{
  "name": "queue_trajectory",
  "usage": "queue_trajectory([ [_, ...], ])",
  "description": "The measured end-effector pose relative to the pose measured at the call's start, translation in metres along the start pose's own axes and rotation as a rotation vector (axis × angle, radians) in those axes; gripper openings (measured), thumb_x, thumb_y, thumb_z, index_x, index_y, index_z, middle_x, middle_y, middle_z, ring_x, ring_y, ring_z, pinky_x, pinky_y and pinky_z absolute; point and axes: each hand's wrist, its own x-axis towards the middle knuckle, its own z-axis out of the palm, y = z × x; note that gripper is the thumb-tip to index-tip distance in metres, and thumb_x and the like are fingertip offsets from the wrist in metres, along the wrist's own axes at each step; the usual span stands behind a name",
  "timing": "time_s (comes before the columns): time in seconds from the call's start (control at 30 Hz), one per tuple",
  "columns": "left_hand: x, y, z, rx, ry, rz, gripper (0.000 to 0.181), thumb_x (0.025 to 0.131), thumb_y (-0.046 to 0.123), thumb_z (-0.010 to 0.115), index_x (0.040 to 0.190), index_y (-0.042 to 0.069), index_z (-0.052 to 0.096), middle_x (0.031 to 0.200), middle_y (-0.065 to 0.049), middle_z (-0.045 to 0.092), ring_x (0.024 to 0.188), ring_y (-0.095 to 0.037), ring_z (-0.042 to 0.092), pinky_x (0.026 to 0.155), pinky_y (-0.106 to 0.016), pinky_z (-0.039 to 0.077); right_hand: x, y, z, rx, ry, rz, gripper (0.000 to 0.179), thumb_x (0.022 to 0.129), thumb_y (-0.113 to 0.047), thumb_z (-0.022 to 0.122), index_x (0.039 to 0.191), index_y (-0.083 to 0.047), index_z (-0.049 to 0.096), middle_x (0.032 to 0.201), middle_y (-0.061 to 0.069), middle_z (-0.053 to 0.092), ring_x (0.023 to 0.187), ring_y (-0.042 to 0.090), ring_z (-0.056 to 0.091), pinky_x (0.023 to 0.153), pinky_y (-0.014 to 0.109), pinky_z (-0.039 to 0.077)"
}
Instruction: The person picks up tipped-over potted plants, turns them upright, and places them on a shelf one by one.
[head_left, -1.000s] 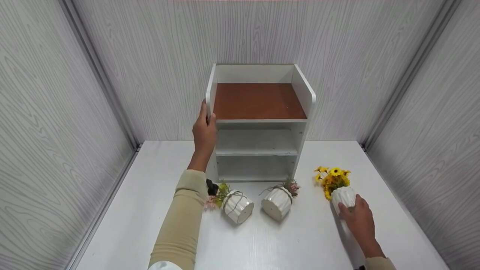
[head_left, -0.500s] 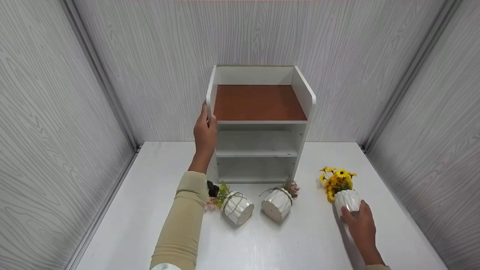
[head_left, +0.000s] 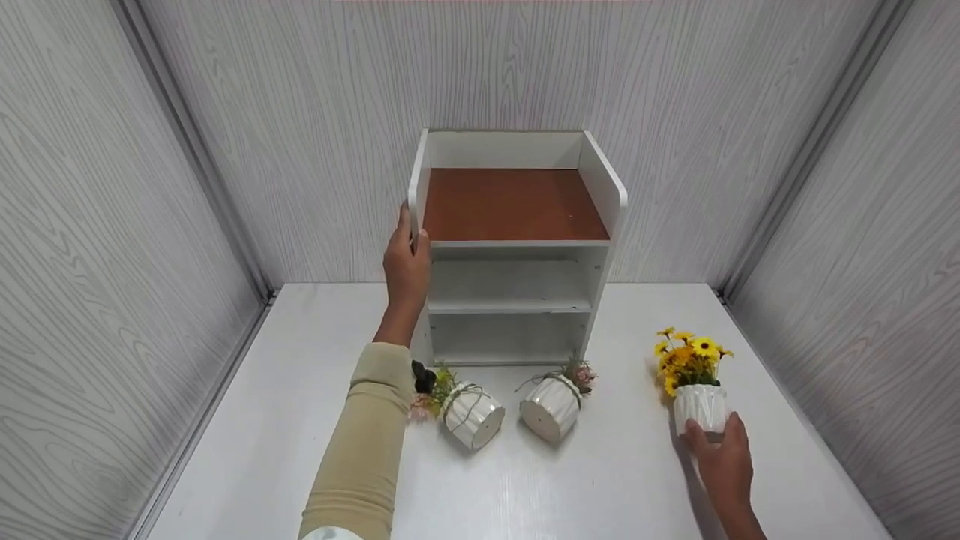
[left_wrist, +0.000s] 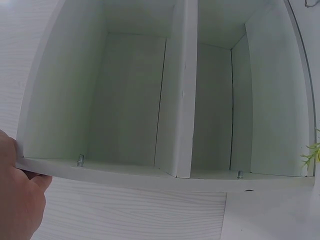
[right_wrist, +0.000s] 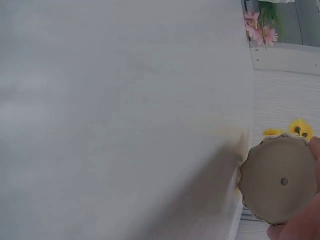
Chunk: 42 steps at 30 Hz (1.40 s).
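Observation:
A white shelf unit (head_left: pixel 517 307) with a brown top panel (head_left: pixel 516 204) stands at the back. My left hand (head_left: pixel 406 270) grips the front edge of its left side panel; the left wrist view shows the thumb at that panel (left_wrist: pixel 125 175). On the right, my right hand (head_left: pixel 724 465) holds a white ribbed flowerpot (head_left: pixel 700 406) by its lower part, thumb and fingers on opposite sides. Yellow artificial flowers (head_left: pixel 686 360) rise from the pot, which is nearly upright. Its round base (right_wrist: pixel 270 190) with a small centre hole faces the right wrist camera.
Two white pots lie tipped in front of the shelf: the left pot (head_left: pixel 472 416) with pink and green flowers, the right pot (head_left: pixel 551 409) with pink ones. Both have twine round them. Grey wood-grain walls (head_left: pixel 112 187) enclose the white table (head_left: pixel 525 495) at left, back and right.
My right hand has moved slightly right and turned the pot from tilted to more upright, its yellow flowers shifting right. My left hand keeps its grip on the shelf panel.

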Motion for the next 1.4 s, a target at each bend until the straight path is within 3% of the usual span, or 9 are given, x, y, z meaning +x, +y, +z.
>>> queue_trajectory([
  [0.2, -0.002, -0.001, 0.002, -0.001, -0.023, -0.011, 0.056, 0.108, 0.022, 0.047, 0.16, 0.015, 0.028, 0.153, -0.011, 0.048, 0.141, -0.021, 0.046, 0.11, -0.04, 0.044, -0.011, 0.005, -0.003, -0.065, 0.059, -0.017, 0.084, 0.098, -0.037, 0.063, 0.152, 0.012, 0.021, 0.143, 0.036, 0.039, 0.135, 0.051, 0.039, 0.109, 0.064, 0.034],
  [0.43, -0.004, -0.002, 0.003, -0.004, -0.016, 0.002, 0.056, 0.108, 0.021, 0.047, 0.16, 0.014, 0.029, 0.153, -0.011, 0.048, 0.141, -0.021, 0.046, 0.109, -0.039, 0.045, -0.015, 0.012, -0.009, -0.046, -0.006, 0.019, 0.08, 0.094, -0.038, 0.067, 0.143, 0.011, 0.029, 0.131, 0.033, 0.042, 0.123, 0.048, 0.045, 0.101, 0.063, 0.038],
  [0.7, -0.003, 0.0, 0.006, -0.013, -0.03, -0.006, 0.055, 0.108, 0.021, 0.046, 0.16, 0.015, 0.029, 0.155, -0.011, 0.046, 0.143, -0.022, 0.044, 0.111, -0.04, 0.044, -0.019, 0.009, -0.016, -0.045, -0.085, 0.138, 0.079, 0.092, -0.034, 0.07, 0.142, 0.012, 0.029, 0.135, 0.035, 0.037, 0.126, 0.048, 0.042, 0.107, 0.063, 0.037],
  [0.9, -0.002, 0.0, 0.005, -0.027, -0.025, -0.013, 0.056, 0.108, 0.02, 0.047, 0.161, 0.017, 0.028, 0.154, -0.01, 0.046, 0.14, -0.021, 0.046, 0.109, -0.04, 0.045, -0.017, 0.008, -0.022, -0.028, -0.164, 0.219, 0.114, 0.09, -0.042, 0.073, 0.155, 0.014, -0.004, 0.154, 0.042, 0.016, 0.143, 0.056, 0.023, 0.116, 0.065, 0.023],
  [1.03, -0.002, 0.001, 0.003, -0.038, -0.012, -0.017, 0.056, 0.108, 0.02, 0.047, 0.161, 0.018, 0.028, 0.155, -0.009, 0.046, 0.14, -0.019, 0.046, 0.109, -0.04, 0.045, -0.014, 0.006, -0.026, -0.011, -0.197, 0.239, 0.119, 0.088, -0.043, 0.075, 0.155, 0.012, -0.007, 0.156, 0.041, 0.015, 0.144, 0.055, 0.02, 0.117, 0.065, 0.021],
  [1.13, -0.002, 0.001, 0.002, -0.049, -0.012, -0.026, 0.056, 0.108, 0.02, 0.047, 0.161, 0.019, 0.028, 0.156, -0.007, 0.045, 0.142, -0.017, 0.044, 0.111, -0.039, 0.044, -0.013, 0.004, -0.028, -0.001, -0.202, 0.219, 0.112, 0.089, -0.042, 0.073, 0.156, 0.011, 0.0, 0.155, 0.04, 0.019, 0.144, 0.053, 0.023, 0.117, 0.064, 0.022],
  [1.27, -0.001, 0.001, 0.002, -0.043, -0.012, -0.025, 0.057, 0.108, 0.021, 0.047, 0.161, 0.018, 0.027, 0.157, -0.007, 0.044, 0.143, -0.017, 0.043, 0.11, -0.039, 0.044, -0.013, 0.002, -0.028, -0.005, -0.164, 0.111, 0.094, 0.092, -0.036, 0.071, 0.151, 0.014, 0.018, 0.148, 0.037, 0.033, 0.139, 0.05, 0.035, 0.114, 0.063, 0.029],
  [1.4, 0.0, 0.0, 0.0, -0.042, -0.017, -0.027, 0.058, 0.108, 0.021, 0.047, 0.161, 0.019, 0.026, 0.159, -0.006, 0.042, 0.145, -0.018, 0.04, 0.112, -0.04, 0.042, -0.013, 0.003, -0.025, -0.005, -0.122, 0.05, 0.087, 0.093, -0.033, 0.071, 0.149, 0.015, 0.025, 0.143, 0.036, 0.039, 0.134, 0.049, 0.04, 0.111, 0.062, 0.033],
])
